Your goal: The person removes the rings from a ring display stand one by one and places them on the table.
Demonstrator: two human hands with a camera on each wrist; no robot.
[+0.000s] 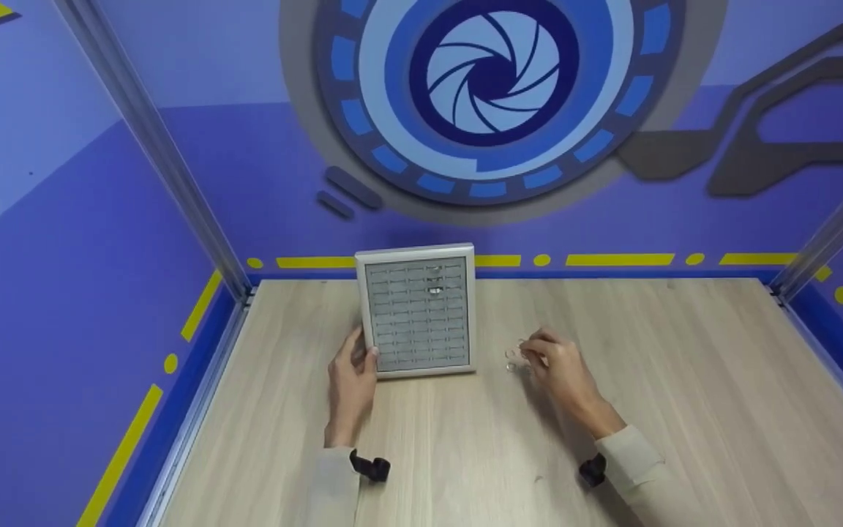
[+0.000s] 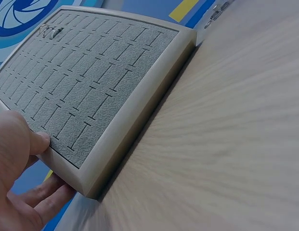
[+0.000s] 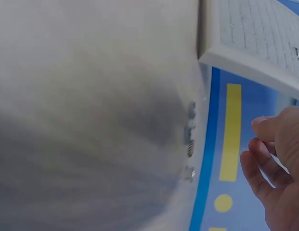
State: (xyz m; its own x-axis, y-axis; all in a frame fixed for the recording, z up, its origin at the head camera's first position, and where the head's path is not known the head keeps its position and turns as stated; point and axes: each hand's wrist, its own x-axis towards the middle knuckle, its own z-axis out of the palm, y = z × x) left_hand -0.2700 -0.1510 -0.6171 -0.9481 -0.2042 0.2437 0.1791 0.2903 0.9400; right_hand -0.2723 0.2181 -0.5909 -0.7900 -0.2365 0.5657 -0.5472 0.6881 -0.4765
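Note:
A ring display tray (image 1: pixel 421 322) with a pale frame and grey slotted padding stands tilted up on the table. My left hand (image 1: pixel 352 373) grips its lower left side, the thumb (image 2: pixel 39 143) over the frame's front edge and the other fingers behind. A few silvery rings (image 1: pixel 435 290) sit in slots near the tray's top right. To the right of the tray, several loose rings (image 3: pixel 190 147) lie on the tabletop. My right hand (image 1: pixel 557 362) hovers right at these rings, thumb and fingers loosely bent, with nothing visible between them in the right wrist view.
The light wooden table (image 1: pixel 451 454) meets a blue and purple printed wall (image 1: pixel 216 161) behind the tray. Metal posts (image 1: pixel 165 161) rise at the back corners. Each wrist wears a black strapped device (image 1: pixel 370 467).

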